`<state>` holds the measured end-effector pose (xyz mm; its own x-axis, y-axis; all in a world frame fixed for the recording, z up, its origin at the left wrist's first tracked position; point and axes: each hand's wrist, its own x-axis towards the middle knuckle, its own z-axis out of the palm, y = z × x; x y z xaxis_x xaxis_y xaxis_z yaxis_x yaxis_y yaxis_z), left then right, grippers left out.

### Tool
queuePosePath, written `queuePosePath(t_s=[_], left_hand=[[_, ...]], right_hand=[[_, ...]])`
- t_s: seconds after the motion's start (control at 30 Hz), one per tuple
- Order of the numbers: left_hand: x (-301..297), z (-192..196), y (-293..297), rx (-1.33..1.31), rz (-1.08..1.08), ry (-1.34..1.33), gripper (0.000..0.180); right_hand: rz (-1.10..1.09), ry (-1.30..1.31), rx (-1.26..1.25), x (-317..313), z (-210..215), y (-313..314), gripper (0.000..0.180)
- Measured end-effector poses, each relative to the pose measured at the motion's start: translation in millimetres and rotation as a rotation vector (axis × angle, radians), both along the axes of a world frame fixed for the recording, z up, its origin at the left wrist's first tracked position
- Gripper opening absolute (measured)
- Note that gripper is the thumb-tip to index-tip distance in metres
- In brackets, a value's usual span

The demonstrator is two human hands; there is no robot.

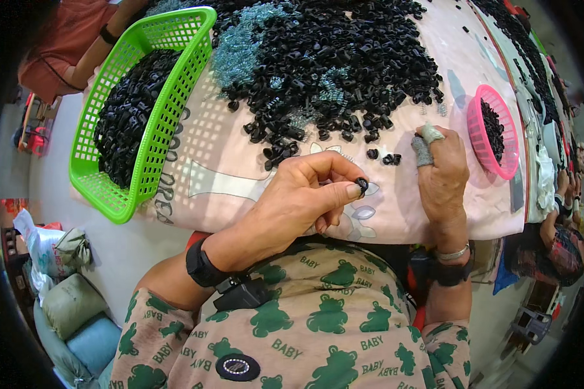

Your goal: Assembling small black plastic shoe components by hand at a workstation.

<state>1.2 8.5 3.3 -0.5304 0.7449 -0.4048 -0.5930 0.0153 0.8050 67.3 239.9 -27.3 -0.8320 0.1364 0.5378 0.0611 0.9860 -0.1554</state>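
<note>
My left hand (pixel 305 194) is closed in a pinch, with a small black plastic part (pixel 363 187) between thumb and forefinger. To its right, just over the cloth, my right hand (pixel 442 170) has its fingers curled; a grey wrap and a whitish one cover two fingertips. Whatever it may grip is hidden. In front of both hands spreads a large heap of small black plastic parts (pixel 344 58), and several loose pieces (pixel 390 159) lie between the hands. Light-blue coil springs (pixel 243 48) are piled at the heap's left and scattered through it.
A green plastic basket (pixel 175 110) full of black parts stands on the left of the cloth-covered table (pixel 227 207). A pink basket (pixel 509 155) with smaller black pieces sits at the right. Another person's arm (pixel 100 55) reaches in at upper left; more people (pixel 564 220) sit at far right.
</note>
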Motion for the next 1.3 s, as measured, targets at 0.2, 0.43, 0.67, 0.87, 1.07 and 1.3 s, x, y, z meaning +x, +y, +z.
queuePosePath(t_s=[0.2,0.43,0.67,0.87,1.07,1.3], left_hand=[[-2,-6,-2,0.035,0.016,-0.008,0.017],[-3,-4,-3,0.028,-0.047,0.044,0.018],[-4,-5,-4,0.079,-0.07,-0.028,0.019],[-3,-4,-3,0.061,-0.016,-0.07,0.018],[-3,-4,-4,0.085,-0.008,-0.1,0.019],[-2,-4,-3,0.087,0.016,-0.099,0.019]], right_hand=[[0.169,-0.023,-0.99,17,35,-44,0.024],[0.366,-0.145,-1.357,22,37,-57,0.019],[0.314,-0.1,-1.423,20,30,-64,0.023],[0.393,-0.142,-1.521,21,23,-64,0.021],[0.411,-0.071,-1.558,19,21,-73,0.019],[0.367,-0.082,-1.333,19,21,-70,0.017]])
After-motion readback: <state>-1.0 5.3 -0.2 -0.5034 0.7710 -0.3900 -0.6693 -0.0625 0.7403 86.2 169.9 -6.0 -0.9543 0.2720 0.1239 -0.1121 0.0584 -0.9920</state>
